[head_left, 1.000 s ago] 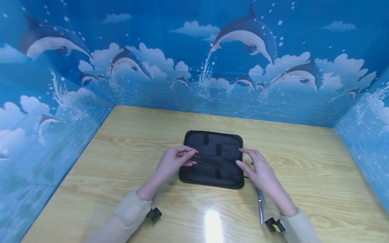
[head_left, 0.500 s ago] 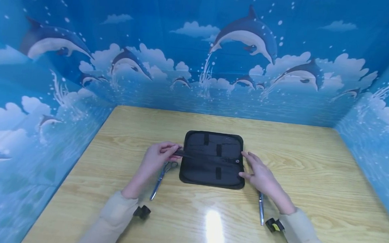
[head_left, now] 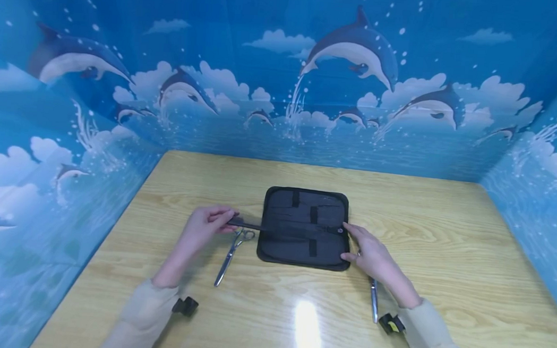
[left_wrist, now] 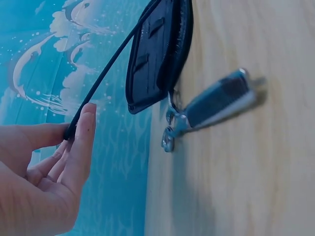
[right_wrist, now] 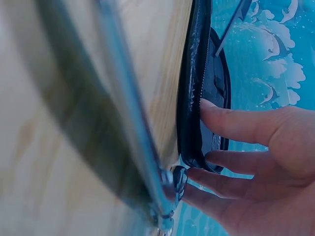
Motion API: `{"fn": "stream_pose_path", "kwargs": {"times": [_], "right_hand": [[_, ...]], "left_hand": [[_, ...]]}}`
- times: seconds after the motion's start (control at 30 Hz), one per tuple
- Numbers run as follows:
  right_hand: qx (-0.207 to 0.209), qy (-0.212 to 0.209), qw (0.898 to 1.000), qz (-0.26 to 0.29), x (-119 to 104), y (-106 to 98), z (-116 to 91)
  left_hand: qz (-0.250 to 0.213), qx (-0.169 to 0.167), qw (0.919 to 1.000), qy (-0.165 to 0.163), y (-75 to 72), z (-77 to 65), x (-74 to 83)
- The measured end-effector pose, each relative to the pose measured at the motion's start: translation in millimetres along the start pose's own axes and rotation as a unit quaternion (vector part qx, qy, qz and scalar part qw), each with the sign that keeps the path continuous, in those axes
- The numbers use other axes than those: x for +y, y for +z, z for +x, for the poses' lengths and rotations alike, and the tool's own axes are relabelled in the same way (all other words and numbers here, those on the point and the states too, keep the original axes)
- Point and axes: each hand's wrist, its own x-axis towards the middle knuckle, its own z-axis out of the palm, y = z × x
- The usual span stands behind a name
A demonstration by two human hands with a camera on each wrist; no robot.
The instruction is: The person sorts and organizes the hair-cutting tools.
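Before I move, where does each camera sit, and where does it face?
Head: worn on the head, facing forward and down at the black case; left hand, right hand and both sleeves show.
Left wrist: on that wrist, facing the left hand, a pinched black strip, the case and scissors; only this hand shows.
Right wrist: on that wrist, facing the right hand at the case's edge, past a blurred metal tool; only this hand shows.
Head and left wrist share the scissors.
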Motion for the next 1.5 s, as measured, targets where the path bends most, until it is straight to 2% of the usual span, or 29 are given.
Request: {"fn": "stream_pose_path", "kwargs": {"times": [0.4, 0.6, 0.83, 1.13, 1.3, 1.5], "right_hand": [[-0.004, 0.002, 1.0, -0.007, 0.6, 0.1, -0.9], [-0.011, 0.007, 1.0, -0.011, 0.8, 0.7, -0.4], [-0.017, 0.011, 1.0, -0.01, 0.7, 0.2, -0.2], [-0.019, 0.007, 1.0, -0.01, 1.0, -0.6, 0.0], [-0.024, 0.007, 1.0, -0.008, 1.8, -1.0, 0.1], [-0.026, 0.007, 1.0, -0.006, 1.3, -1.5, -0.2]], "left_hand": [[0.011, -0.006, 0.9998, -0.013, -4.4, -1.9, -7.1], [0.016, -0.019, 0.9992, -0.032, -4.7, 0.9, -12.9], [0.02, -0.033, 0.9989, -0.028, -1.2, 2.6, -16.7], [0.053, -0.026, 0.9972, -0.046, 5.5, 7.4, -17.4], [0.071, -0.011, 0.9958, -0.058, 9.3, 6.5, -15.9], [0.127, 0.007, 0.9913, -0.035, 9.1, 6.1, -17.4]]}}
